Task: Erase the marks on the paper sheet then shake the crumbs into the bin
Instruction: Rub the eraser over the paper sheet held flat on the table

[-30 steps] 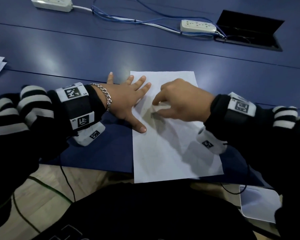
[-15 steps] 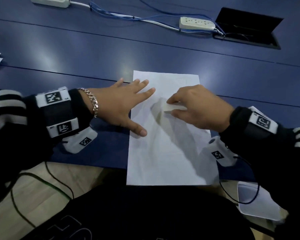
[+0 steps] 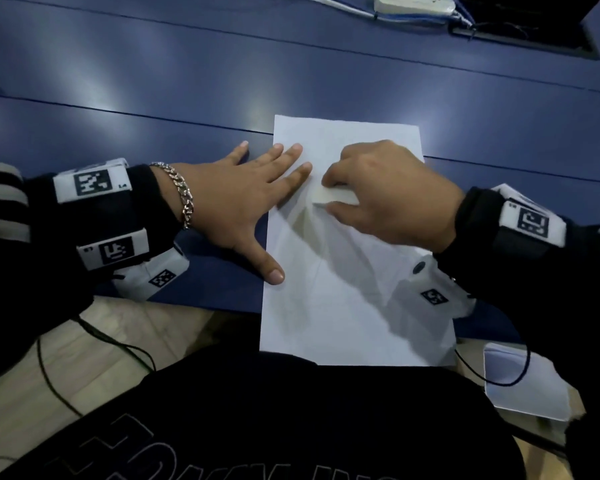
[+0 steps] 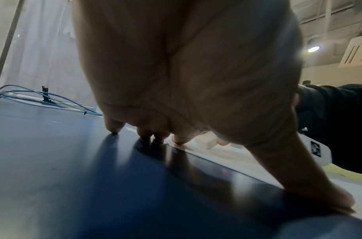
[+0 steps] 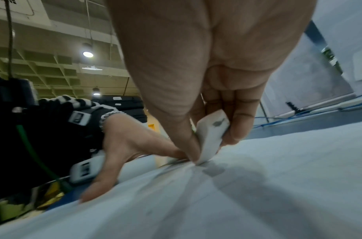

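- The blue tabletop (image 3: pixel 153 81) carries everything; the person sits at its near edge, and a white power strip (image 3: pixel 413 3) with blue cables (image 4: pixel 42 100) lies well apart at the far side.
- The paper sheet (image 3: pixel 343 323) lies flat, its long side running away from the person and its near end hanging just past the tabletop's edge. Faint grey marks (image 3: pixel 302 223) show near the middle – light smudges more than clear lines.
- The left hand (image 3: pixel 236 202) is spread flat with straight fingers, the thumb and the tips of several fingers pressing the sheet's left margin while the palm lies on the tabletop beside it.
- The right hand (image 3: pixel 388 199) grips a white eraser (image 5: pixel 211 135) between thumb and curled fingers, the eraser's lower end touching the sheet just beside the left fingertips; a grey stain marks the eraser's face.
- Handling, as a judgement: the sheet is light, thin and easily creased (the right wrist view shows wrinkles fanning out from the eraser), so it likely needs pinning close to the rubbing point and strokes away from the holding fingers. For the shaking step it would best be lifted by two opposite edges, kept slightly cupped so crumbs do not slide off early.
- The bin cannot be made out with certainty – nor can any crumbs.
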Tool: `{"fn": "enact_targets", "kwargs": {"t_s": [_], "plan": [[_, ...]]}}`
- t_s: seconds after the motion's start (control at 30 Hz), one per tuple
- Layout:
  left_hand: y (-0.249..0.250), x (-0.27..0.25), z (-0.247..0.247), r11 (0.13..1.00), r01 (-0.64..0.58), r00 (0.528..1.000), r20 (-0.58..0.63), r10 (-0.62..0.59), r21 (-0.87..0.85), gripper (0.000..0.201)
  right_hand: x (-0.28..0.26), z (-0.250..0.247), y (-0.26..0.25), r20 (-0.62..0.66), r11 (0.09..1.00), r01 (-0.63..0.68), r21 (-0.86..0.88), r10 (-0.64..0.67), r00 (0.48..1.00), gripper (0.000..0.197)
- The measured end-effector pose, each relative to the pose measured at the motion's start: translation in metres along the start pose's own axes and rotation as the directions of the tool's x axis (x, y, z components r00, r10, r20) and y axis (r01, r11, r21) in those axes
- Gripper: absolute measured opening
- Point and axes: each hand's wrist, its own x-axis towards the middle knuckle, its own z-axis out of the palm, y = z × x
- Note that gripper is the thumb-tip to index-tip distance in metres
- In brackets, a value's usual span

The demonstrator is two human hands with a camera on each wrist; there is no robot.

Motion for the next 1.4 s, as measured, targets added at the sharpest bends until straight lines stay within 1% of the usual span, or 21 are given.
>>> {"fn": "enact_targets", "kwargs": {"t_s": [0.1,0.13,0.17,0.2,0.3,0.37,0.43,0.47,0.53,0.6,0.67,0.73,0.77,0.87,0.93,1.0,1.07,1.17,1.27,1.37,1.4], "plan": [[0.001,0.0,0.0,1.0,0.012,1.0,0.019,-0.012,-0.006,0.159,-0.015,0.007,-0.024,0.072,0.988,0.151,-0.015,-0.15,0.986,0.032],[0.001,0.0,0.0,1.0,0.012,1.0,0.021,-0.012,-0.007,0.159,-0.017,0.008,-0.026,0.105,0.984,0.178,-0.023,-0.175,0.979,0.034],[0.0,0.001,0.0,1.0,0.013,1.0,0.019,-0.013,-0.003,0.16,-0.014,0.006,-0.022,0.109,0.985,0.169,-0.029,-0.165,0.98,0.035],[-0.001,0.001,0.0,1.0,0.014,1.0,0.017,-0.014,0.003,0.16,-0.008,0.003,-0.015,0.093,0.992,0.127,-0.029,-0.123,0.988,0.036],[-0.001,0.003,0.0,1.0,0.026,0.999,0.024,-0.027,0.008,0.161,0.0,-0.002,-0.002,0.016,0.999,0.032,-0.008,-0.032,0.999,0.035],[-0.001,0.003,-0.001,1.0,0.028,0.999,0.029,-0.029,0.012,0.161,-0.008,0.002,-0.016,0.017,0.996,0.084,-0.017,-0.084,0.996,0.029],[-0.001,0.003,0.0,1.0,0.023,0.999,0.036,-0.024,0.021,0.162,-0.018,0.008,-0.03,0.081,0.985,0.172,-0.02,-0.17,0.982,0.027],[-0.001,0.003,0.0,0.999,0.021,0.999,0.038,-0.022,0.026,0.162,-0.018,0.007,-0.03,0.103,0.983,0.178,-0.032,-0.174,0.979,0.029],[0.0,0.004,0.0,0.999,0.022,0.999,0.039,-0.024,0.031,0.161,-0.009,0.002,-0.017,0.079,0.994,0.107,-0.019,-0.106,0.991,0.034],[-0.001,0.004,-0.001,0.999,0.025,0.999,0.041,-0.026,0.028,0.161,-0.005,0.0,-0.007,0.022,0.999,0.037,0.012,-0.037,0.999,0.033],[-0.002,0.004,-0.001,0.999,0.025,0.999,0.047,-0.026,0.03,0.162,-0.009,0.004,-0.014,0.021,0.997,0.083,-0.005,-0.083,0.996,0.03],[-0.002,0.005,-0.003,1.0,0.022,0.998,0.058,-0.023,0.017,0.163,-0.016,0.005,-0.023,0.08,0.989,0.144,-0.022,-0.141,0.987,0.031],[-0.003,0.007,-0.004,1.0,0.018,0.998,0.059,-0.019,0.011,0.163,-0.017,0.003,-0.022,0.088,0.991,0.13,-0.031,-0.127,0.988,0.03],[-0.006,0.012,-0.015,1.0,0.007,1.0,0.018,-0.007,0.015,0.156,-0.021,-0.003,0.004,0.013,1.0,-0.005,-0.01,0.006,1.0,0.031],[-0.007,0.008,-0.021,1.0,0.003,1.0,-0.029,-0.004,-0.007,0.146,-0.028,-0.004,0.017,0.0,0.998,-0.062,0.005,0.062,0.998,0.035],[-0.003,0.001,-0.02,0.996,-0.028,0.999,-0.028,0.025,-0.085,0.139,-0.033,-0.003,0.022,0.011,0.995,-0.093,0.024,0.093,0.996,0.037],[0.005,-0.007,-0.01,0.992,-0.06,0.998,0.02,0.063,-0.115,0.143,-0.035,-0.002,0.024,0.012,0.992,-0.116,0.057,0.115,0.993,0.034],[0.014,-0.013,0.003,0.998,-0.042,0.998,0.049,0.044,-0.036,0.152,-0.031,-0.006,0.024,0.016,0.988,-0.129,0.08,0.128,0.992,0.03],[0.013,-0.013,0.004,0.999,-0.018,0.998,0.054,0.02,-0.033,0.154,-0.026,-0.009,0.017,0.028,0.992,-0.079,0.096,0.077,0.997,0.032],[0.014,-0.013,0.004,0.998,-0.008,0.997,0.072,0.012,-0.055,0.156,-0.018,-0.006,0.002,0.059,0.993,0.059,0.101,-0.065,0.996,0.034],[0.015,-0.012,0.004,0.999,-0.001,0.997,0.074,0.005,-0.051,0.157,-0.015,-0.004,-0.003,0.065,0.992,0.083,0.092,-0.09,0.994,0.035]]}}
